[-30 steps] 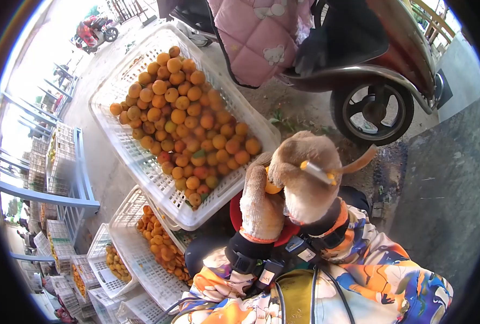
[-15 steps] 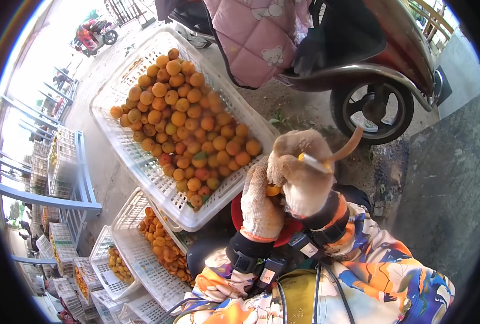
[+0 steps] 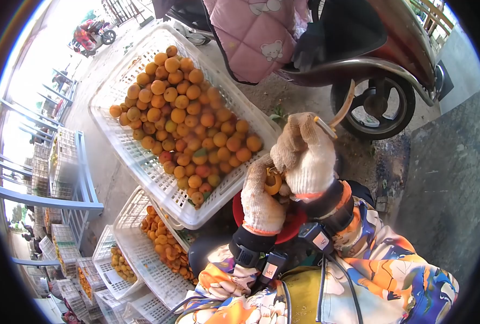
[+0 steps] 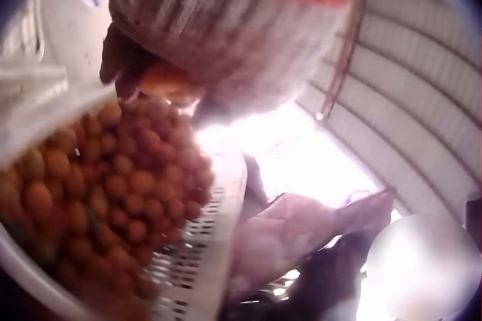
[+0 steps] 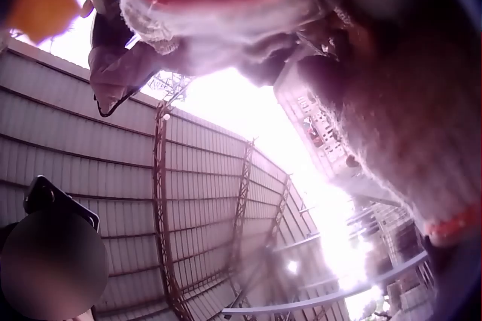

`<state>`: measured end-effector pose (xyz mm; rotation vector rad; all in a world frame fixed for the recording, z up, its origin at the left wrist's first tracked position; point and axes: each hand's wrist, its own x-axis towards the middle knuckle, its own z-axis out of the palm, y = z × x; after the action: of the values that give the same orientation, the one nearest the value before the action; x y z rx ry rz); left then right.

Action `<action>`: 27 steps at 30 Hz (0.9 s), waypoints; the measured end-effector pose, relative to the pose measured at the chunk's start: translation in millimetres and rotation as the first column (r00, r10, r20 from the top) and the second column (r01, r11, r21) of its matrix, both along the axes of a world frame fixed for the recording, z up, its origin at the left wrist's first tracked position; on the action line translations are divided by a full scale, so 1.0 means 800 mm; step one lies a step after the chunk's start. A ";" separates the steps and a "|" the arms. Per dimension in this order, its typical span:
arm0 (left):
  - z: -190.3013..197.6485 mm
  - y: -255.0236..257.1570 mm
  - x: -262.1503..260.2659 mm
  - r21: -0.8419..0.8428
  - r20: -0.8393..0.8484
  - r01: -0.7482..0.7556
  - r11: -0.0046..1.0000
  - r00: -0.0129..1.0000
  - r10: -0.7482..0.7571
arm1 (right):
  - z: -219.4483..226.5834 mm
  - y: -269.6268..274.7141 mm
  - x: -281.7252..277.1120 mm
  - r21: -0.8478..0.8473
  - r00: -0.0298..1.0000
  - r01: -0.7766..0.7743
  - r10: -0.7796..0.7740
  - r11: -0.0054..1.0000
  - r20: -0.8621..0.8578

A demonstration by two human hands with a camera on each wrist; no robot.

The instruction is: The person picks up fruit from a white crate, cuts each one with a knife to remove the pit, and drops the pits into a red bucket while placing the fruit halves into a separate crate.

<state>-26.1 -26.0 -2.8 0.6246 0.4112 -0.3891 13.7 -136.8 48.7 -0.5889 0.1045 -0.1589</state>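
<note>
My gloved left hand holds an apricot between thumb and fingers. My gloved right hand is curled close against that fruit. From the right fist sticks out a slim tool with a curved tan end and a yellow-and-white band; its working end is hidden by the hand. Below both hands a red basin shows partly. In the left wrist view the apricot peeks out under the glove. Dark blur covers most of the fingers in the right wrist view.
A white crate heaped with whole apricots stands just ahead and left. Lower left, another crate holds opened orange fruit. A scooter with a pink quilted cover is parked ahead. Stacked crates and a blue metal frame stand farther left.
My right hand has turned and shifted slightly, swinging the tool's tan end upward. More of the apricot now shows between the hands. My left hand keeps its hold in nearly the same place.
</note>
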 end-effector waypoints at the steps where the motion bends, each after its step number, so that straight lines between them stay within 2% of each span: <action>1: -0.014 0.009 0.006 0.002 0.000 0.001 1.000 1.000 -0.001 | -0.006 -0.002 0.002 0.003 1.000 -0.026 0.026 1.000 0.017; 2: -0.037 0.021 0.014 -0.328 0.111 0.177 0.928 0.983 -0.149 | -0.009 -0.003 0.003 0.005 0.998 -0.053 0.052 0.999 0.035; 3: -0.029 0.024 0.022 -0.595 0.264 0.356 0.720 0.933 -0.244 | -0.009 -0.004 0.002 0.006 0.998 -0.053 0.053 0.999 0.037; 4: -0.019 0.018 0.017 -0.281 0.247 0.242 0.929 0.953 -0.174 | -0.009 -0.004 -0.002 0.140 0.989 -0.139 0.130 0.980 0.071; 5: -0.007 0.011 0.014 0.074 0.255 0.081 0.994 0.962 -0.098 | -0.009 -0.003 -0.006 0.268 0.973 -0.227 0.203 0.936 0.114; 6: -0.014 0.013 0.034 -0.299 -0.022 0.090 0.950 0.995 -0.102 | -0.015 0.002 -0.009 0.245 0.968 -0.239 0.251 0.939 -0.018; 7: -0.015 0.014 0.035 -0.297 -0.017 0.090 0.951 0.995 -0.100 | -0.017 0.008 -0.008 0.140 0.978 -0.210 0.210 0.968 0.010; 9: -0.012 0.017 0.032 -0.168 0.096 0.035 0.985 0.995 -0.019 | -0.005 -0.005 -0.007 -0.080 0.966 -0.258 0.254 0.963 -0.056; 10: -0.005 0.011 0.031 -0.042 0.067 -0.078 0.996 0.994 0.081 | -0.004 -0.014 -0.005 -0.076 0.965 -0.261 0.257 0.962 -0.053; 11: -0.009 0.016 0.033 -0.037 0.069 -0.083 0.996 0.994 0.085 | -0.004 -0.024 -0.005 -0.119 0.945 -0.322 0.311 0.939 -0.100; 12: -0.012 0.024 0.036 0.078 0.181 -0.045 0.996 0.983 0.030 | -0.003 -0.030 -0.004 -0.157 0.919 -0.386 0.364 0.909 -0.150; 13: -0.013 0.031 0.036 0.198 0.283 -0.023 0.980 0.959 -0.035 | 0.000 -0.030 -0.004 -0.231 0.928 -0.359 0.319 0.904 -0.194; 15: -0.005 0.035 0.032 0.393 0.162 0.110 0.913 0.969 -0.186 | 0.000 -0.036 -0.003 -0.438 0.925 -0.356 0.243 0.826 -0.294; 16: -0.005 0.036 0.029 0.442 0.107 0.200 0.875 0.956 -0.272 | -0.001 -0.034 0.001 -0.484 0.923 -0.320 0.152 0.814 -0.355; 17: -0.005 0.036 0.025 0.483 0.047 0.288 0.827 0.934 -0.353 | -0.003 -0.034 0.004 -0.477 0.922 -0.325 0.162 0.817 -0.350; 19: 0.010 0.045 0.019 0.544 0.026 0.278 0.792 0.938 -0.347 | -0.007 -0.045 0.005 -0.488 0.901 -0.350 0.146 0.800 -0.408; 21: 0.041 0.081 0.020 0.671 0.155 0.061 0.739 0.963 -0.220 | 0.003 -0.056 0.001 -0.449 0.920 -0.335 0.185 0.828 -0.345; 23: 0.054 0.154 0.024 0.686 0.247 -0.129 0.716 0.967 -0.062 | 0.009 -0.064 0.001 -0.372 0.938 -0.259 0.141 0.891 -0.316; 25: 0.057 0.250 0.024 0.920 0.278 -0.253 0.299 0.960 -0.043 | 0.011 -0.084 0.006 -0.391 0.957 -0.195 0.086 0.900 -0.278; 26: 0.048 0.299 0.022 0.920 0.310 -0.345 -0.187 0.931 -0.193 | 0.008 -0.095 0.009 -0.282 0.974 -0.122 0.059 0.952 -0.220; 27: 0.039 0.330 0.016 0.675 0.259 -0.420 -0.606 0.904 -0.339 | 0.004 -0.103 0.011 -0.166 0.986 -0.051 0.023 0.985 -0.168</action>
<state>-13.1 238.2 28.5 2.7905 0.1992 0.6277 22.9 -219.0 52.0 -0.7738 0.2426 -0.0829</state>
